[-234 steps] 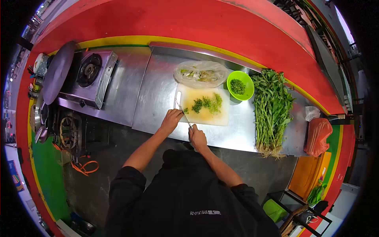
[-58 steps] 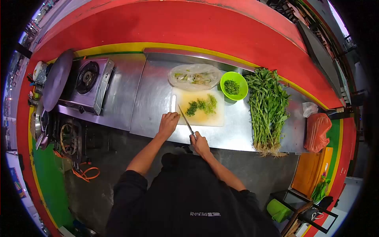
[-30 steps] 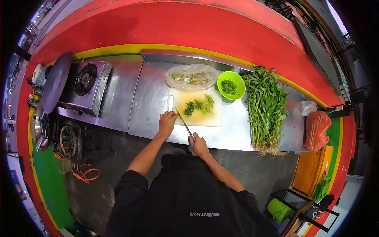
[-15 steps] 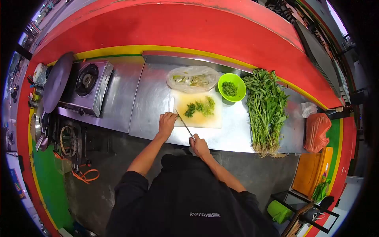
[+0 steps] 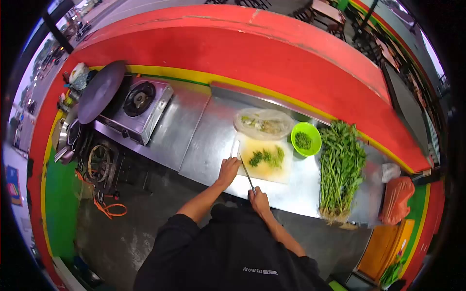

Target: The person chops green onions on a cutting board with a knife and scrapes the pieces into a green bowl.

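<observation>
My right hand (image 5: 258,200) grips a knife (image 5: 246,172) at the counter's front edge, its blade slanting up and left over the board. On the left edge of the white cutting board (image 5: 272,177) rests my left hand (image 5: 229,169), its fingers stretched out close to the knife tip. Whether they touch the blade cannot be made out. Chopped green herbs (image 5: 267,156) lie on the board, darker at the left and paler at the right. A lime-green bowl (image 5: 315,149) behind the board's right side contains more chopped greens (image 5: 303,140). Behind the board is a clear plastic bag (image 5: 264,122) with vegetable pieces inside.
A large bundle of leafy greens (image 5: 342,167) lies right of the bowl, roots toward the front edge. Farther right is a red plastic bag (image 5: 398,200). A gas stove (image 5: 138,104) and a big dark wok (image 5: 102,92) stand left. A red wall (image 5: 272,63) borders the counter behind.
The camera view has turned, so the counter and everything on it appear lower and farther right. Both hands and the knife keep nearly the same place relative to the board.
</observation>
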`<control>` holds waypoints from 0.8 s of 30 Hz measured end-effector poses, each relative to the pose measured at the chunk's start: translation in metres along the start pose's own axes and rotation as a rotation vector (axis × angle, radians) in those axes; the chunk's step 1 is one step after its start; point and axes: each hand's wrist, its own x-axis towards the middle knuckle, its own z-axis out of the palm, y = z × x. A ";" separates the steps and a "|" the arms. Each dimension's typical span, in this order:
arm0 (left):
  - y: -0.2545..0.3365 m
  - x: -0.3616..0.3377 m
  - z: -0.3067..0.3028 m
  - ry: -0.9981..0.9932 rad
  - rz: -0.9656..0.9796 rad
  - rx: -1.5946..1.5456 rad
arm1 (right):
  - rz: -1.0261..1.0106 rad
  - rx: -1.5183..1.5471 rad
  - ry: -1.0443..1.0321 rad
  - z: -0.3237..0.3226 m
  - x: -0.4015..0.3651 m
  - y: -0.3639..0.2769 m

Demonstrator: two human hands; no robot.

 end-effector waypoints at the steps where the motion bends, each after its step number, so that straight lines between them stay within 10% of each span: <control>1: 0.002 0.002 -0.003 -0.011 -0.019 -0.037 | -0.019 -0.014 0.003 0.001 0.003 0.002; 13: 0.022 0.004 -0.002 -0.044 -0.265 -0.108 | -0.055 0.088 -0.065 -0.019 0.006 0.022; 24: 0.024 0.006 -0.005 -0.016 0.106 0.187 | -0.099 0.139 -0.094 -0.040 0.017 0.041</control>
